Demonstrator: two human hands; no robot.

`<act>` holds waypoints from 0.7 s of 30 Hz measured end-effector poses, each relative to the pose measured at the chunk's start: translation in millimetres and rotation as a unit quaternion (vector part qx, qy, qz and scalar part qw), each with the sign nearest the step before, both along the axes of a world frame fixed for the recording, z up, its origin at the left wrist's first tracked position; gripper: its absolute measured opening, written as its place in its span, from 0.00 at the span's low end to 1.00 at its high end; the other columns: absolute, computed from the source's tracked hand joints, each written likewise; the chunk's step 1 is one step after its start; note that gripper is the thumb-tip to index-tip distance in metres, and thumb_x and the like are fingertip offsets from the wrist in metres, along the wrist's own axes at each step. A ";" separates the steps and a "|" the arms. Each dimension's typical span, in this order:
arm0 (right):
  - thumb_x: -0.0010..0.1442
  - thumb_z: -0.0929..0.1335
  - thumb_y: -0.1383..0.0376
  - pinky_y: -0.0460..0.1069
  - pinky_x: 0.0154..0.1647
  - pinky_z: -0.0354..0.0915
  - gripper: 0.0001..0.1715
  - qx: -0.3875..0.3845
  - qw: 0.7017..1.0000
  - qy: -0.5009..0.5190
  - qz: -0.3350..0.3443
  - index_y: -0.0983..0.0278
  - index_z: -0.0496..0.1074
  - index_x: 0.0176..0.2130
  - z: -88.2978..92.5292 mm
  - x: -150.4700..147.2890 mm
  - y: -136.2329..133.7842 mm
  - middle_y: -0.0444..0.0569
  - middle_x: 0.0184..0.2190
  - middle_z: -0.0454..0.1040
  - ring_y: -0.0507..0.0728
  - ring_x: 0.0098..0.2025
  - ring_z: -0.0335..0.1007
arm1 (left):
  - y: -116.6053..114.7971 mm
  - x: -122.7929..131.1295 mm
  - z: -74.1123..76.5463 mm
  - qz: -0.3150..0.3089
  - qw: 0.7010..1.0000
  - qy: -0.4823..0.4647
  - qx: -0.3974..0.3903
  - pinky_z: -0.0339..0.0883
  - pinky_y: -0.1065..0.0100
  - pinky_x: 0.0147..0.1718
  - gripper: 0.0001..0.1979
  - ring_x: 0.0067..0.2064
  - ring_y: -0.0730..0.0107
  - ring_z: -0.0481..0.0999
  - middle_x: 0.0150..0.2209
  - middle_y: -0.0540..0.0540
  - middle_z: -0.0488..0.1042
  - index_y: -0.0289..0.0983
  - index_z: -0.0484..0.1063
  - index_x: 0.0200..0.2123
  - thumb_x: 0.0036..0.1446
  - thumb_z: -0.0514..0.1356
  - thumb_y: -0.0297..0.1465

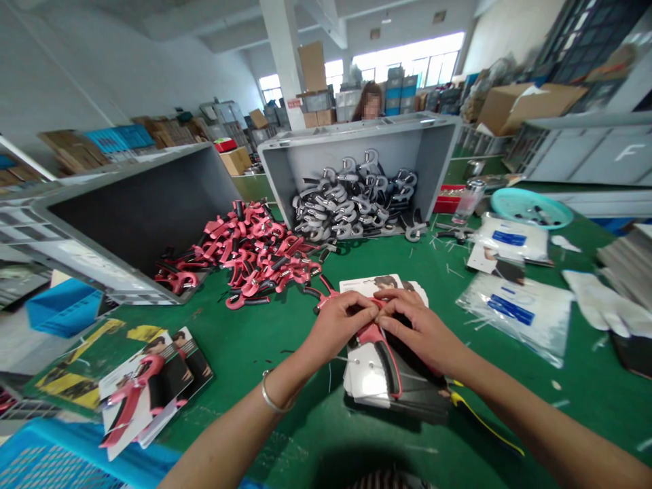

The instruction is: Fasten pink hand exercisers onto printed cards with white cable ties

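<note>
My left hand (339,324) and my right hand (420,326) meet over a pink-and-black hand grip strengthener (390,367). Thumbs and fingers of both are closed in a pinch at its upper part; what lies between the fingertips is too small to make out. The strengthener rests on a stack of printed cards (367,380) showing a person's head. A thin white tie (350,360) pokes out to the left of it. Just beyond my left hand, another pink strengthener (326,296) lies with its handles spread. Yellow-and-black pliers (483,422) lie partly under my right forearm.
Pink strengtheners (259,251) spill from a tipped grey crate (122,183); a second crate (432,156) holds grey ones (346,204). Carded strengtheners (135,394) lie left. Right are bags of ties (524,316), cutters (456,234), a glove (611,305) and a turquoise dish (532,204). A person (369,102) is behind.
</note>
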State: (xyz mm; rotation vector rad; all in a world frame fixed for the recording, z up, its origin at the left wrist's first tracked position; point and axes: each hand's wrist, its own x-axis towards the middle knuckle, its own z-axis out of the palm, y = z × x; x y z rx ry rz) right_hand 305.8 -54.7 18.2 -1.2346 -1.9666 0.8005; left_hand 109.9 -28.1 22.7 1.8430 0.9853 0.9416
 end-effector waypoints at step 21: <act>0.70 0.60 0.64 0.56 0.56 0.61 0.12 0.063 0.997 0.023 -0.025 0.57 0.70 0.49 4.7 9.5 -39.4 0.48 0.49 0.72 0.59 0.53 0.66 | -95.5 5.7 14.3 0.153 0.919 0.308 0.195 0.66 0.42 0.49 0.35 0.50 0.46 0.67 0.48 0.35 0.69 0.32 0.68 0.50 0.51 0.64 0.54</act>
